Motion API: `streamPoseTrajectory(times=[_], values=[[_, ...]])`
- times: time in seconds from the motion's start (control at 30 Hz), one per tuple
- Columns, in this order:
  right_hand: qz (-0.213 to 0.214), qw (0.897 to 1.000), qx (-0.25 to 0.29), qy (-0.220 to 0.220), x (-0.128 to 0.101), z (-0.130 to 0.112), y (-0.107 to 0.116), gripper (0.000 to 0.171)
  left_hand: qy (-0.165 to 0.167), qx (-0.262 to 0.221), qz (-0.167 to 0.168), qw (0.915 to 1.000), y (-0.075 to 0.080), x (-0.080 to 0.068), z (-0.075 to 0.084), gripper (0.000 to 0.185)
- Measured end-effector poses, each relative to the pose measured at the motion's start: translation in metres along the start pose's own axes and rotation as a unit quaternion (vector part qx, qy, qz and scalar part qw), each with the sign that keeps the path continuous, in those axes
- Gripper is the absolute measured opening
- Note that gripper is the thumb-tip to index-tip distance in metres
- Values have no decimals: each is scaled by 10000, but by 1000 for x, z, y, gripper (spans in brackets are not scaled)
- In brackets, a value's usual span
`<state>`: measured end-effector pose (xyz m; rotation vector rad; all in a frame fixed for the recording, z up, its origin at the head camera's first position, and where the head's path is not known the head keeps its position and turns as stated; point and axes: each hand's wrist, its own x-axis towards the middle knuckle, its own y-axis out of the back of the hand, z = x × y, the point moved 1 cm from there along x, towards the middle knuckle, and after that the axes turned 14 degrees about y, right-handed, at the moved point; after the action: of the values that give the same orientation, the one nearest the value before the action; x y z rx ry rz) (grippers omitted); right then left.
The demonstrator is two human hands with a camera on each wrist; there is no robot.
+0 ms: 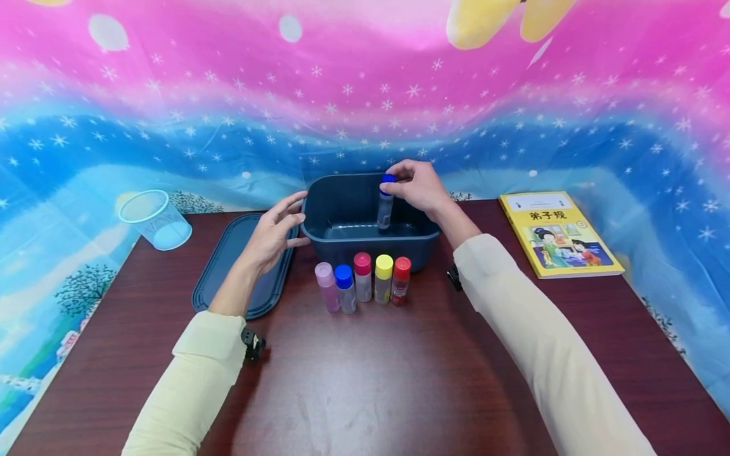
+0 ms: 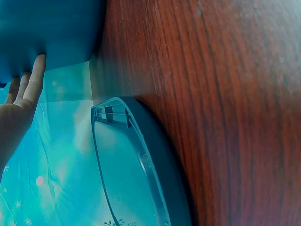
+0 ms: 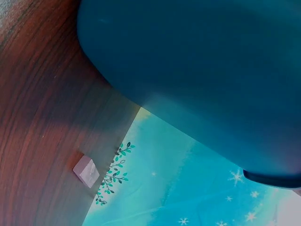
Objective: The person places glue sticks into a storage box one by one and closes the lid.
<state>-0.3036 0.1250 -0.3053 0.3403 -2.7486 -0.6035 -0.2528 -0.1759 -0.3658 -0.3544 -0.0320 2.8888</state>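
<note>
Between thumb and fingers, my right hand [image 1: 419, 187] pinches the blue cap of a small clear bottle [image 1: 384, 214]. The bottle hangs upright inside the mouth of a dark blue-grey plastic bin [image 1: 422, 250]. My left hand [image 1: 275, 233] is at the bin's left side, fingers extended against its wall, as the left wrist view shows with fingertips [image 2: 36, 77] on the bin [image 2: 51, 28]. In front of the bin stand several similar bottles: pink-capped [image 1: 327, 288], blue-capped [image 1: 345, 290], magenta-capped [image 1: 362, 278], yellow-capped [image 1: 383, 280] and red-capped [image 1: 402, 282].
A matching lid [image 1: 256, 297] lies left of the bin, partly behind my left hand. Further left is a light-blue mesh basket [image 1: 162, 221]. A yellow book [image 1: 561, 234] lies at the right. The right wrist view shows a small pinkish block [image 3: 86, 171] near the table's back edge.
</note>
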Motion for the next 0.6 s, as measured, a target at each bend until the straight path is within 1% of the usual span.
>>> streamPoseTrajectory(times=[0.3,0.43,0.6], values=[[-287,9993,-125,-185,4,7,-1,34,42,88,19,10000,-1,1,0,54],[-361,9991,-131,-183,5,7,-1,35,29,103,40,9999,0,1,1,54],[-448,9983,-335,-166,6,5,-2,37,27,97,31,9999,1,0,1,54]])
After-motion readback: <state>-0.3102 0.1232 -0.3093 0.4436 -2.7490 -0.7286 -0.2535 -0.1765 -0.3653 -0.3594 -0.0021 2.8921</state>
